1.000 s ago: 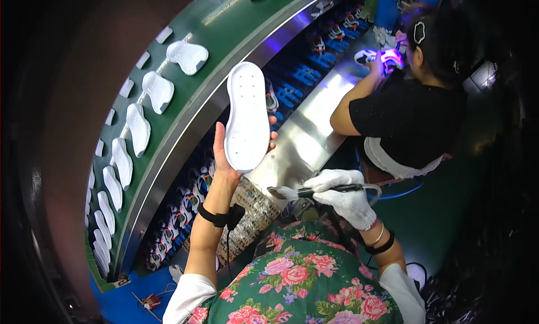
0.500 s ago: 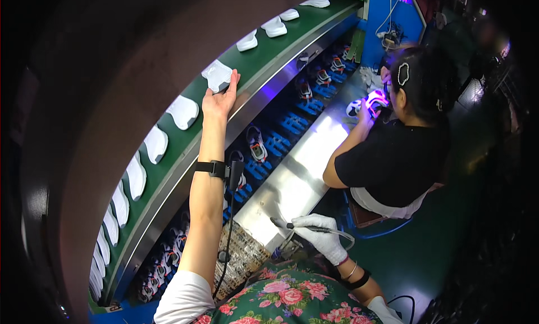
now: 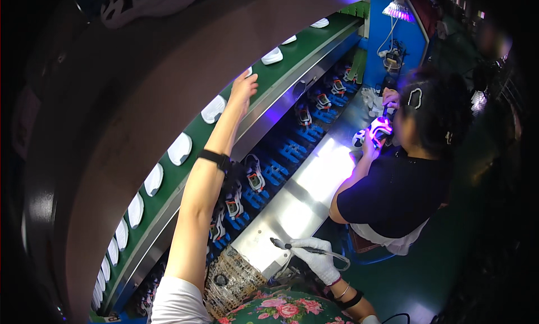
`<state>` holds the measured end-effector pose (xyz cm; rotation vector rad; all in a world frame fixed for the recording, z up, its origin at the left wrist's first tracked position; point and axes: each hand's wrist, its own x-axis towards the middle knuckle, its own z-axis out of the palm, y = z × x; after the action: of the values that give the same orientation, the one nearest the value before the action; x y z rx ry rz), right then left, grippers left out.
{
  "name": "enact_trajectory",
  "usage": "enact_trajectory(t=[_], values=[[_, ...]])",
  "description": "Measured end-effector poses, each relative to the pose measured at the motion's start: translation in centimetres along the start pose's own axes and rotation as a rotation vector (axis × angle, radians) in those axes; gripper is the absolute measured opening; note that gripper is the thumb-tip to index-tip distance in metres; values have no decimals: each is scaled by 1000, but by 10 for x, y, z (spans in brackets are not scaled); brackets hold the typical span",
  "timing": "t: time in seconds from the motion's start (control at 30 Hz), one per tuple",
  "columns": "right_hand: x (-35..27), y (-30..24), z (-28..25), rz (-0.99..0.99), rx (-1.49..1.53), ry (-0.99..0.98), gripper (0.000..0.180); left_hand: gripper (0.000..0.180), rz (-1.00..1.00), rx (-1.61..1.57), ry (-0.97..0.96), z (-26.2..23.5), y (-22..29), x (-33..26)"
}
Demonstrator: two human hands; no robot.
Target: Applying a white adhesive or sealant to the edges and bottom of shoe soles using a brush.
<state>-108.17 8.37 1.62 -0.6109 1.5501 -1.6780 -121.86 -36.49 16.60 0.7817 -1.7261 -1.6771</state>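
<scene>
Towards eleven o'clock the left hand (image 3: 243, 92) is stretched over the belt (image 3: 306, 46), fingers half curled beside a sole (image 3: 249, 72); I can't tell whether they grip it. At five, the gloved right hand (image 3: 314, 258) grasps a brush (image 3: 280, 243) pen-fashion, presumably for control, well clear of the belt.

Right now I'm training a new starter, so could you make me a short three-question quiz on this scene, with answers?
1. True or false: the person's left hand wears a glove.
2. The person's right hand holds: a) scissors; b) a brush; c) a hammer.
3. Where do the white soles lie?

Key:
1. False; it is bare.
2. b.
3. On the green belt.
</scene>
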Motion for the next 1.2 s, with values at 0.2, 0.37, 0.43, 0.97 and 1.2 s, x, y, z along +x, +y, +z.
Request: enact_trajectory(t=[0.2,0.37,0.43,0.97,1.2], values=[[5,7,-3,-29,6,35,16,91,136,1260,236,-34,-16,82],[2,5,-14,-22,-46,76,17,63,98,1149,333,-32,-37,83],[1,10,-16,19,-28,77,17,49,170,840,352,-16,-35,66],[-1,-16,13,16,144,-85,18,52,-9,-1016,-359,-77,-40,-258],[-4,-87,28,-118,263,-59,17,84,-262,-679,-152,-94,-73,-407]])
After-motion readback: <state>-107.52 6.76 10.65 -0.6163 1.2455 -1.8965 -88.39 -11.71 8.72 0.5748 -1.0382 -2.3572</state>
